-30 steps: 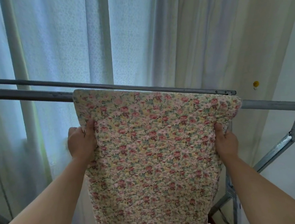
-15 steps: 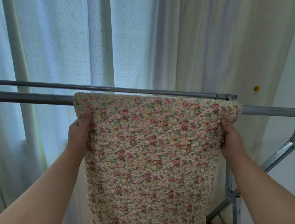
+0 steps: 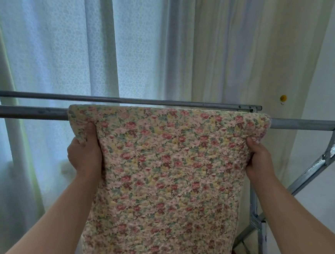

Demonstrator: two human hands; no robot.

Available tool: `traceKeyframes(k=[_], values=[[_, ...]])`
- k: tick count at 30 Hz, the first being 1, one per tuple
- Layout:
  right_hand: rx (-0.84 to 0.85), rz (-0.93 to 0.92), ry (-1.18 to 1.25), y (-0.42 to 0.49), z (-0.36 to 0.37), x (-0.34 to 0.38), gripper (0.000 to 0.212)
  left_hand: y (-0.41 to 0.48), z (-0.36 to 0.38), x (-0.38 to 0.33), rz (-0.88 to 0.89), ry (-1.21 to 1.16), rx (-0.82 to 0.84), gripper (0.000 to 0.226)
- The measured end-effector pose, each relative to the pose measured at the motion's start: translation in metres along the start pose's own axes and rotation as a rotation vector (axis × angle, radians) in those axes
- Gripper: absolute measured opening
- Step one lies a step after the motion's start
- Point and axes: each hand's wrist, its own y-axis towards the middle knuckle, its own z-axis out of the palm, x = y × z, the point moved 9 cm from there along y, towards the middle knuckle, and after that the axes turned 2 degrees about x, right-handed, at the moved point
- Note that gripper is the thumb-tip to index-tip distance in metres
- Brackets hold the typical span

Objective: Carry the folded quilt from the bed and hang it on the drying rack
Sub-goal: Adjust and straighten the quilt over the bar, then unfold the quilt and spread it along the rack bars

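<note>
I am holding the quilt (image 3: pixel 166 177) up in front of me with both hands, at the rack (image 3: pixel 312 124). My left hand (image 3: pixel 84 155) is gripping its upper left edge. The thumb is lying on the flowered front and the other fingers are going behind the cloth, so I am not seeing them. My right hand (image 3: pixel 258 159) is gripping the upper right edge in the same way, thumb on the front and the rest hidden behind. So the fingers of both hands are closed on the quilt, holding it by its two sides just below the top.

The quilt is folded and is hanging down long between my forearms, past the bottom of the view. Its rounded top is covering the near bar (image 3: pixel 21 113) of the rack. The bar is going in behind the cloth at the left corner and is coming out again at the right corner. (I cannot tell if the quilt is already resting on this bar or is only in front of it.) The far bar (image 3: pixel 40 94), which is thinner, is running just behind the top of the quilt and is not covered by it.

Behind the rack pale curtains (image 3: pixel 66 44) are hanging. At the right, a leg (image 3: pixel 255 210) of the rack is standing beside the quilt, and a small yellow thing (image 3: pixel 282 98) is showing near the end of the far bar.
</note>
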Motion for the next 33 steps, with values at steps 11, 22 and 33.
traceKeyframes(k=[11,22,33], values=[[-0.074,-0.011,0.001,0.013,-0.059,0.038,0.022,-0.048,0.052,-0.015,0.055,0.109,0.013,0.053],[-0.122,-0.009,-0.094,0.032,-0.115,0.071,0.015,-0.090,0.100,-0.020,0.065,0.160,0.045,0.057],[-0.228,-0.061,-0.128,0.033,-0.131,0.079,0.023,-0.102,0.113,-0.026,0.036,0.228,0.114,0.060]])
